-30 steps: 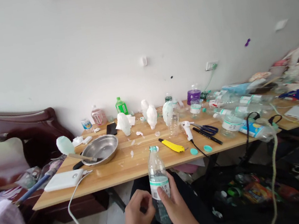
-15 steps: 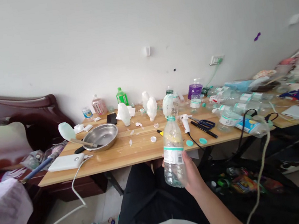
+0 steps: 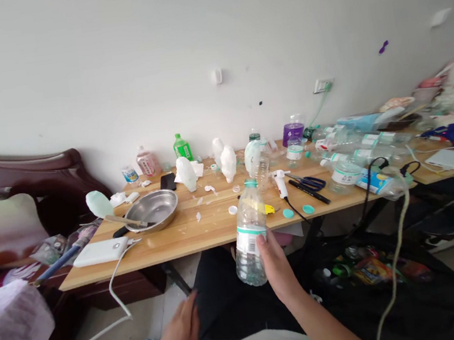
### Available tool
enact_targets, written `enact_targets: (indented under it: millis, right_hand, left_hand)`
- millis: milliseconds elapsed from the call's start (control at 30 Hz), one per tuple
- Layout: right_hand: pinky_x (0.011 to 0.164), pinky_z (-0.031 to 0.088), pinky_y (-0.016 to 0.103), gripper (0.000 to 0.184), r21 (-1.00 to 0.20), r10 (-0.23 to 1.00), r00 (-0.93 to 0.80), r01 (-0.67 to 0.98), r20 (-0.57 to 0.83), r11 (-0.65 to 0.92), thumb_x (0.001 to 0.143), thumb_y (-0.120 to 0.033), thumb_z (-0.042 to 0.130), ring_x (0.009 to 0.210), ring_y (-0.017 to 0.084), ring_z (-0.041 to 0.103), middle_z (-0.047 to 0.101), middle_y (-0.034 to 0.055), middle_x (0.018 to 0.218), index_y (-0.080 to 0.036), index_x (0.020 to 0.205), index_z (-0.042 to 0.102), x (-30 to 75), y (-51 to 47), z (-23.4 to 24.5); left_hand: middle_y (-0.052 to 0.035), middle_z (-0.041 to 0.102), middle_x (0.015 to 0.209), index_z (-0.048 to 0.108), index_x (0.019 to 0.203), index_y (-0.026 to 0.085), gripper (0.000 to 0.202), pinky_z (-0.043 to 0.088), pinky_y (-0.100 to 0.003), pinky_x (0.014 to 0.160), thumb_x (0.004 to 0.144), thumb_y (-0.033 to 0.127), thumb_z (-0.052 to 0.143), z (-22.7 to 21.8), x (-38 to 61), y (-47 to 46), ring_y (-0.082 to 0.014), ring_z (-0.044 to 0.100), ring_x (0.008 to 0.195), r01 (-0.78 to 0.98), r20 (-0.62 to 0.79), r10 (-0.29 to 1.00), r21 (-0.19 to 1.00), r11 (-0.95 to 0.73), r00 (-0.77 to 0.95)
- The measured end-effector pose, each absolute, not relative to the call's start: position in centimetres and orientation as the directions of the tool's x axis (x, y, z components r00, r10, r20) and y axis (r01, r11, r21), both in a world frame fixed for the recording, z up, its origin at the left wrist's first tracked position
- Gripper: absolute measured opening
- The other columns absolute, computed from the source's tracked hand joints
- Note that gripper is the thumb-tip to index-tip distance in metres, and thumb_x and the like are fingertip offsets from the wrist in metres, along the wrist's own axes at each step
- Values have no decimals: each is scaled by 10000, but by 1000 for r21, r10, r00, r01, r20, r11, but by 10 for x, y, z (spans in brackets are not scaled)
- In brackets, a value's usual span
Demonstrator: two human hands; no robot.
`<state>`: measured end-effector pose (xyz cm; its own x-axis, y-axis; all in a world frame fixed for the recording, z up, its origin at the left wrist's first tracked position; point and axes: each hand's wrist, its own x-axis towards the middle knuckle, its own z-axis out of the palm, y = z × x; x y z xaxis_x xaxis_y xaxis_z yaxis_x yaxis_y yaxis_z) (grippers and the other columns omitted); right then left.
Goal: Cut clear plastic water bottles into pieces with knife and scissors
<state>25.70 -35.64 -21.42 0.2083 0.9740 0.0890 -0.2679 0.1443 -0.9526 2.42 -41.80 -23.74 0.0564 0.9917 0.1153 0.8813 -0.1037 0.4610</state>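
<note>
My right hand (image 3: pixel 279 266) is wrapped around the lower part of a clear plastic bottle (image 3: pixel 251 239). The bottle is nearly upright, with a green cap and a white label edged in green, in front of the table's near edge. Low on the left, beside my leg, is my left hand (image 3: pixel 179 329), its fingers loosely stretched and slightly blurred, with nothing seen in it. Behind the bottle lies a yellow cutter (image 3: pixel 269 209), partly hidden. A white glue gun (image 3: pixel 281 184) and two green discs (image 3: pixel 298 211) are on the table to the right.
A metal bowl (image 3: pixel 152 210) and a white power bank (image 3: pixel 100 252) with a cable are on the table's left. White lumpy shapes (image 3: pixel 187 174) stand near the middle. Scissors (image 3: pixel 311 182), a black pen (image 3: pixel 309 191) and several empty bottles (image 3: pixel 343 171) lie to the right.
My left hand has come into view at the lower left; only fingertips showed behind the bottle before. The bottle in my right hand has shifted slightly left, uncovering more of the yellow cutter.
</note>
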Motion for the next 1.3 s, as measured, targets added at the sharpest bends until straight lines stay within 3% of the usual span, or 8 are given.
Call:
enact_targets:
  millis: [67,200,433,567,700,867,1067,1300]
  right_hand:
    - [1097,383,402,664,-975,962,258,-178,85,134,886,-636,503,1323,273,472,527,101,1426,-233,1411,450,248,-362,-222]
    - [1102,373,397,693,-988,950,305,-109,68,105,900,-639,455,1366,271,417,446,125,1488,-208,1439,393,238,-367,-232]
    - [1051,416,411,704,-987,928,350,-49,127,154,904,-591,485,1271,265,504,470,160,1442,-195,1461,316,241,-365,-236]
    - [1029,433,419,697,-986,925,356,-47,134,161,913,-563,494,1232,255,534,496,152,1401,-218,1475,266,238,-366,-239]
    - [1000,453,414,673,-985,919,362,-15,154,170,917,-545,493,1213,259,553,518,152,1384,-216,1465,283,237,-367,-241]
    - [1009,446,392,647,-984,927,340,-23,159,178,922,-539,491,1226,247,543,515,150,1390,-204,1447,312,240,-368,-239]
    - [988,459,356,618,-986,953,285,-94,105,136,918,-562,488,1174,236,563,572,124,1306,-193,1402,379,243,-361,-240]
    - [990,470,374,641,-985,966,242,-124,89,122,905,-555,532,1160,249,581,610,109,1283,-214,1426,380,243,-361,-240]
  left_hand:
    - [-74,665,1038,501,1354,255,395,567,-300,781,974,297,400,-215,52,-402,-174,669,875,764,225,964,593,-253,144]
    - [-26,635,869,588,1279,232,355,544,-218,643,930,268,534,-187,101,-375,-120,618,687,595,429,882,663,-455,196]
    - [-65,664,949,630,1106,157,209,550,-255,809,929,125,523,-204,121,-364,-144,650,864,638,644,723,452,-623,249]
    - [-64,649,887,608,1048,150,165,548,-304,755,915,101,524,-204,120,-365,-175,620,817,739,639,699,291,-607,322]
    - [-57,644,862,598,955,162,105,531,-300,740,912,102,523,-201,120,-362,-175,609,802,747,636,697,275,-606,331]
    - [-21,622,795,592,844,180,111,502,-245,691,864,84,539,-203,120,-358,-139,602,735,697,615,761,454,-555,206]
    - [26,610,683,631,755,189,91,439,-200,564,817,151,576,-206,117,-349,-98,547,589,557,379,925,760,-335,39]
    - [9,608,723,621,745,182,109,445,-231,631,795,129,540,-213,113,-337,-109,542,621,640,425,905,690,-339,21]
